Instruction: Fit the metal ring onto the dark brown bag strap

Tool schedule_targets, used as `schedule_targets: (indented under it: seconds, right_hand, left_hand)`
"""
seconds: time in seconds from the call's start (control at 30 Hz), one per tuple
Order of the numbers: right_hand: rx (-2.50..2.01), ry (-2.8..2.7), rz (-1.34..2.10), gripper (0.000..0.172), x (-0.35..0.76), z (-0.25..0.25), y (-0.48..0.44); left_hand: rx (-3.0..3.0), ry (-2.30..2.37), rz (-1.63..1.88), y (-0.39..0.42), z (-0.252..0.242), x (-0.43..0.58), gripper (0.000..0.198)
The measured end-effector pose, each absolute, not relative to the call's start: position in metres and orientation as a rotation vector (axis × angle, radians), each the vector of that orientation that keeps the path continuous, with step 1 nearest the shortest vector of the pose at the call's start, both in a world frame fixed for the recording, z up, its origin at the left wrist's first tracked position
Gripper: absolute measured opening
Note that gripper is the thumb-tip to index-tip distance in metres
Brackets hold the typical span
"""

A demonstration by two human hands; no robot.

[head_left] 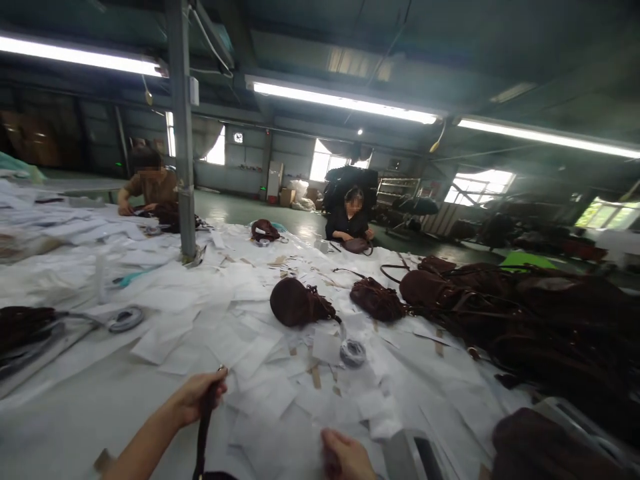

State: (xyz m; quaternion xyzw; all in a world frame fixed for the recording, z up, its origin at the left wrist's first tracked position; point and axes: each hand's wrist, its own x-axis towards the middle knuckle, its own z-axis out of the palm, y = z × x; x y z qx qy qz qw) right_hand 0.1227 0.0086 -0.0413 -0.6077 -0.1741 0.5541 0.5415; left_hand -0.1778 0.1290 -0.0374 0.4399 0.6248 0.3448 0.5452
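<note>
My left hand (200,398) is closed around a dark brown bag strap (202,437). One end of the strap pokes up above my fingers, and the rest hangs down to a dark brown piece at the bottom edge, mostly cut off. Low in the middle, my right hand (349,456) has its fingers curled in, slightly blurred; what they hold, if anything, is hidden. Just right of it stands a grey device (400,453) with a dark panel. Ahead on the paper-strewn table lies a brown drawstring bag (295,303), with a grey coil (353,353) close by.
Loose white paper sheets (270,353) cover much of the table. A large pile of brown bags (530,307) fills the right side. A metal post (183,133) rises through the far left area. Two people (353,223) sit across the table with bags. Another coil (125,319) lies left.
</note>
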Motion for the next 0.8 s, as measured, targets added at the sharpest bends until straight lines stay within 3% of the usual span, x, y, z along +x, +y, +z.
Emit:
schedule_targets:
  seconds: [0.27, 0.4, 0.6, 0.8]
  right_hand:
    - [-1.262, -0.198, 1.304, 0.043, 0.126, 0.015, 0.011]
    - [-1.116, -0.106, 1.331, 0.043, 0.105, 0.039, 0.001]
    - [-1.072, -0.136, 1.324, 0.049, 0.082, 0.05, -0.018]
    - [-1.163, -0.285, 1.348, 0.034, 0.091, 0.058, -0.029]
  left_hand:
    - [1.13, 0.718, 0.846, 0.096, 0.079, -0.112, 0.035]
    - [1.22, 0.905, 0.687, 0.053, 0.072, -0.053, 0.041]
    - [1.237, 0.936, 0.74, 0.031, 0.059, -0.018, 0.041]
    - [1.253, 0.941, 0.74, 0.027, 0.064, -0.027, 0.041]
